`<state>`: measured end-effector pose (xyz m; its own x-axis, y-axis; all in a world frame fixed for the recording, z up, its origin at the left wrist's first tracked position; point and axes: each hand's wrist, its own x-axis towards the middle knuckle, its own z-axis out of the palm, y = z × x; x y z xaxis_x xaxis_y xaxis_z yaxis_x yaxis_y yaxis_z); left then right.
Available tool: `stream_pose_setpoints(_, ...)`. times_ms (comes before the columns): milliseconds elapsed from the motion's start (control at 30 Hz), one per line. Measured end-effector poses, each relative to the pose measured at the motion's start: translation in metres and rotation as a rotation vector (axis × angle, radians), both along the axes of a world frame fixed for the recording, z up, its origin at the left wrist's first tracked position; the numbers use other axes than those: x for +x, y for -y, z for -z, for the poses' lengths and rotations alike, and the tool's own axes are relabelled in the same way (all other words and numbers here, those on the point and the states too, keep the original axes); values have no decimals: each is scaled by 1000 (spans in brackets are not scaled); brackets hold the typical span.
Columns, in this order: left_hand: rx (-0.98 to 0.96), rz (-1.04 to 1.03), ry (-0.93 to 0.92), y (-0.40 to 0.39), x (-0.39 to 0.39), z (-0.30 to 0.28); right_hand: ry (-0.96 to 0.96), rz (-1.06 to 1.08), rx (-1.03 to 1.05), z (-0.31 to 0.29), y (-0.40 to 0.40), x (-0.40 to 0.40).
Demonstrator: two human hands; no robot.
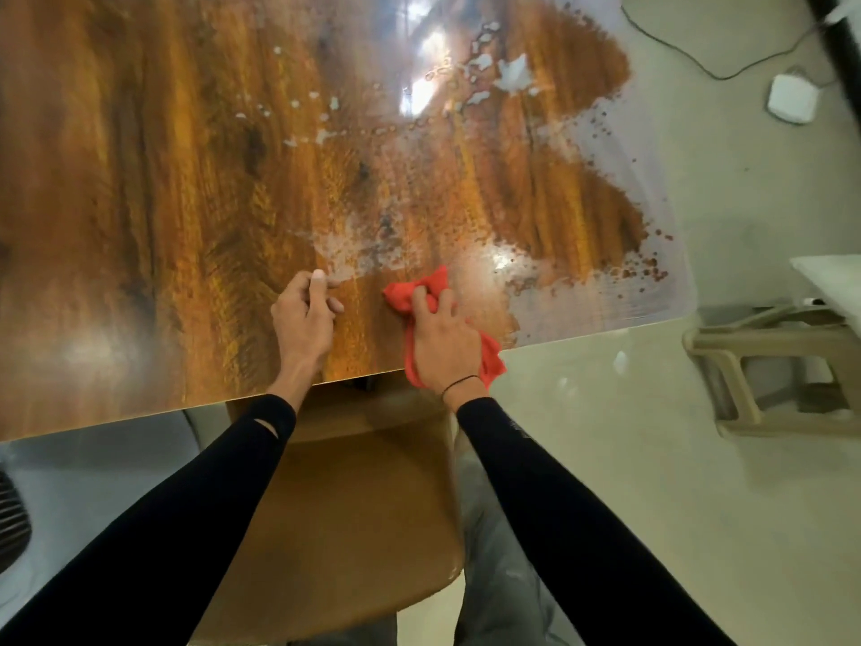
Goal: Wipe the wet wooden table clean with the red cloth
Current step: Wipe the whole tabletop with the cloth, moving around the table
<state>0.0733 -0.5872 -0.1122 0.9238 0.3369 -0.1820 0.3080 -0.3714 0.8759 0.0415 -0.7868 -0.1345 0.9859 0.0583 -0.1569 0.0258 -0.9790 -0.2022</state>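
Wooden table [140,179]: near edge looks wiped; droplets, film remain beyond, possibly glare. Right hand [445,347] clutches bunched red cloth [419,291]; left hand [305,314] loosely curled, empty.

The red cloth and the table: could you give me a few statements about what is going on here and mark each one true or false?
1. The right hand grips the red cloth. True.
2. The cloth lies at the far edge of the wooden table. False: it is near the edge closest to the person, and part of it hangs past that edge.
3. The left hand holds a second cloth. False: it holds nothing and rests on the table beside the cloth.
4. Wet patches show on the wood beyond the hands. True.
5. A white box with a cable lies on the floor to the right of the table. True.
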Motion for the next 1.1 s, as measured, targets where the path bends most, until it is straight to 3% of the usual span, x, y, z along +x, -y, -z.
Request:
stream_pose_setpoints(233,-22,69,-6,55,9,-6,6,320,-83,-5,143,18)
stream_pose_setpoints(433,-23,49,-45,100,1,0,6,494,-144,-1,133,19)
stream_pose_setpoints(633,17,2,-100,149,-3,2,-38,128,-39,0,87,10)
stream_pose_setpoints(733,34,-12,-123,168,-5,2,-21,-116,4,-3,115,13)
stream_pose_setpoints(800,39,-31,-143,179,-6,3,-31,-153,6,-4,156,18)
stream_pose_setpoints(1100,16,-92,-155,242,7,-7,-23,322,-82,-8,359,55)
